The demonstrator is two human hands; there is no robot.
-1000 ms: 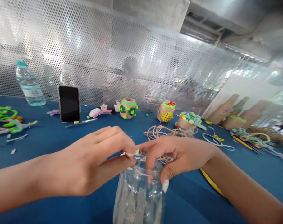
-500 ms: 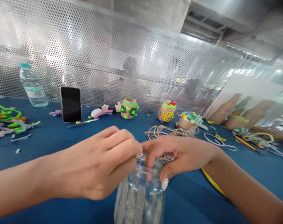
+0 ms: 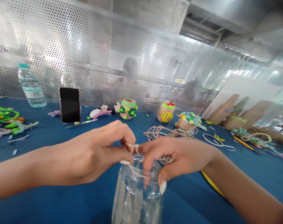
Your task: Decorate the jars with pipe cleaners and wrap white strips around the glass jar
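A clear glass jar [image 3: 138, 196] stands upright at the bottom middle of the head view, with whitish strips on its side. My left hand [image 3: 94, 152] is at the left of its mouth, thumb and forefinger closed on a thin piece of twine [image 3: 134, 146]. Part of that twine runs along the jar's neck. My right hand [image 3: 174, 155] grips the jar's rim, with a finger inside the mouth and the thumb outside on the right. Its farther fingers are partly hidden. Behind it lies a loose heap of twine [image 3: 155, 132].
Beyond my hands stand twine-wrapped jars with green trim [image 3: 128, 109] and a yellow flower [image 3: 166, 111]. A phone [image 3: 70, 105] leans upright by a water bottle [image 3: 32, 85]. Pipe cleaners [image 3: 12, 123] lie left; a yellow pencil [image 3: 242, 142] lies right. A perforated screen [image 3: 90, 46] closes the back.
My left hand has drawn slightly left and turned, so its thumb and the pinched twine now show. My right hand keeps its grip on the jar rim.
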